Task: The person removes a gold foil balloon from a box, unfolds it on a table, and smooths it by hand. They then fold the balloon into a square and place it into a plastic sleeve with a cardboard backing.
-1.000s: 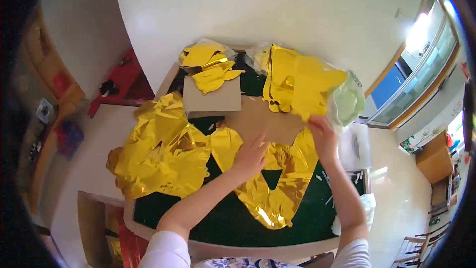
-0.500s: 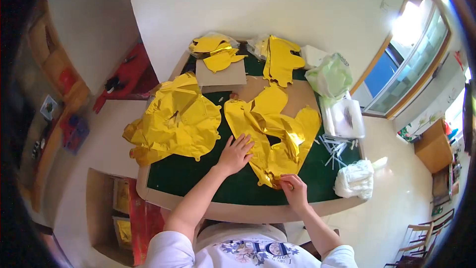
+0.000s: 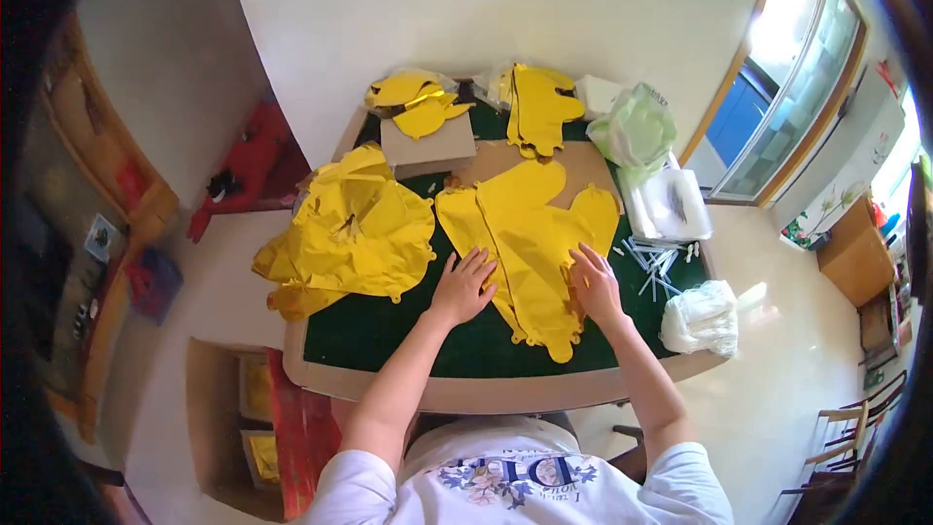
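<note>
A flat gold foil balloon (image 3: 530, 248) lies spread on the green table (image 3: 389, 331), its upper part over a sheet of brown cardboard (image 3: 583, 170). My left hand (image 3: 463, 285) rests palm down on the balloon's left edge, fingers spread. My right hand (image 3: 594, 282) presses flat on its right side, fingers apart. Neither hand grips anything.
A crumpled heap of gold foil balloons (image 3: 345, 238) lies at the left. More gold balloons (image 3: 537, 109) and a cardboard piece (image 3: 428, 141) sit at the far edge. A green plastic bag (image 3: 637, 126), white straws (image 3: 653, 261) and a white bag (image 3: 700, 319) are at the right.
My right hand brought a gold balloon down from the far stack, laid it over the one on the table, and now both hands press it flat.
</note>
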The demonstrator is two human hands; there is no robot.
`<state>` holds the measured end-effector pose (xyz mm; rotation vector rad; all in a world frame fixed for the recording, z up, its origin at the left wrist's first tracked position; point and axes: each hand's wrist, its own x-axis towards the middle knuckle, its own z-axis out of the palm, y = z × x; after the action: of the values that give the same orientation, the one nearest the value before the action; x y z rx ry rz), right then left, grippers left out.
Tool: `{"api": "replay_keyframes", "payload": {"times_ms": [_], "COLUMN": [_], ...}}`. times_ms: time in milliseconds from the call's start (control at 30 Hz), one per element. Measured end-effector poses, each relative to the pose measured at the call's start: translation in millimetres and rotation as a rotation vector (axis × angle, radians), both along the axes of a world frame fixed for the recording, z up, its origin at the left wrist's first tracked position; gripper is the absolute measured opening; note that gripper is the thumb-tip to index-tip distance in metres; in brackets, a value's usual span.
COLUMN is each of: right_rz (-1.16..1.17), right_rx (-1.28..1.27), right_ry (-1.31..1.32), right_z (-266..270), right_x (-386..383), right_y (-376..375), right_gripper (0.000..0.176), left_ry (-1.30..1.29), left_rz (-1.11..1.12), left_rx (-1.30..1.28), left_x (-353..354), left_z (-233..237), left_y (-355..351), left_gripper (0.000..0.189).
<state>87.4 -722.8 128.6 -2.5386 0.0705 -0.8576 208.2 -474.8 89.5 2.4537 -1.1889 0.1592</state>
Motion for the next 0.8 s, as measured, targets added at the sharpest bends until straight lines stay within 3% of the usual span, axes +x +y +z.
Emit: {"api": "replay_keyframes", "payload": {"times_ms": [100, 133, 167, 367, 567, 667, 800], "right_rz": [-0.015, 0.001, -0.02, -0.26, -0.152, -0.132, -0.159], "right_rx": [-0.081, -0.248, -0.185, -0.057, -0.055, 0.129, -0.039], "right_ry": [0.062, 0.148, 0.121, 0.075, 0.113, 0.061, -0.005], "right_z": [-38, -29, -31, -57, -59, -46, -51], "right_x": [13, 8, 10, 12, 17, 13, 15], "right_y": [-24, -19, -18, -31, -46, -43, -43], "right_gripper": [0.026, 0.03, 0.031, 0.041, 0.034, 0.029, 0.033], "left_ry": [0.024, 0.029, 0.082, -0.074, 0.026, 0.001, 0.027], "left_rz": [0.05, 0.071, 0.076, -0.09, -0.259, -0.265, -0.189], "left_rx": [-0.201, -0.279, -0.283, 0.051, 0.263, 0.205, 0.031], "left_x": [6, 8, 6, -37, -27, -26, -31], "left_z": [-6, -1, 3, 11, 10, 2, 8], "left_y": [-5, -10, -18, -83, -74, -73, -74], "left_gripper": [0.044, 0.045, 0.048, 0.065, 0.068, 0.068, 0.064]}}
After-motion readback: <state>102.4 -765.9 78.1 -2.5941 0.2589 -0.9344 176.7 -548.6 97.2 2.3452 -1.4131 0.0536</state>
